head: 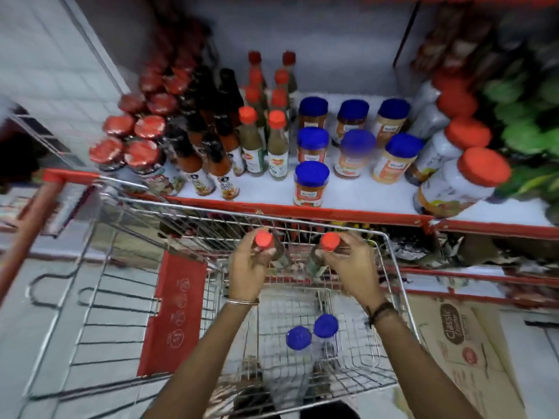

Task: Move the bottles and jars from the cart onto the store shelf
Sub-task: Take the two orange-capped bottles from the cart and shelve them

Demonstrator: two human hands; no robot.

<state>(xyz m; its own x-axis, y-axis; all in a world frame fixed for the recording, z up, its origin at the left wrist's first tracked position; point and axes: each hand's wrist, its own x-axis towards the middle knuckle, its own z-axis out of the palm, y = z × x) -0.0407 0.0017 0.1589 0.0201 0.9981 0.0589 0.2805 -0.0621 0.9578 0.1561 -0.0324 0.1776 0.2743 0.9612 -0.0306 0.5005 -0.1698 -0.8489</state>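
Observation:
My left hand (pixel 246 269) grips an orange-capped glass bottle (pixel 263 240) by its neck above the wire cart (pixel 393 267). A second orange-capped bottle (pixel 329 241) is held the same way in my right hand (pixel 351 264). Both bottles hang over the cart's far end, just below the red front edge of the store shelf (pixel 348 192). Two blue-lidded jars (pixel 299 337) (pixel 325 325) stand on the cart's floor between my forearms. The shelf holds rows of orange-capped bottles (pixel 277 146) and blue-lidded jars (pixel 311 184).
Red-lidded jars (pixel 142 155) and dark sauce bottles (pixel 211 158) fill the shelf's left side. Large white jars with red lids (pixel 459 182) lean at its right, beside green packs (pixel 529 131). A cardboard box (pixel 459 343) sits right of the cart. The cart's red child-seat flap (pixel 172 313) is at left.

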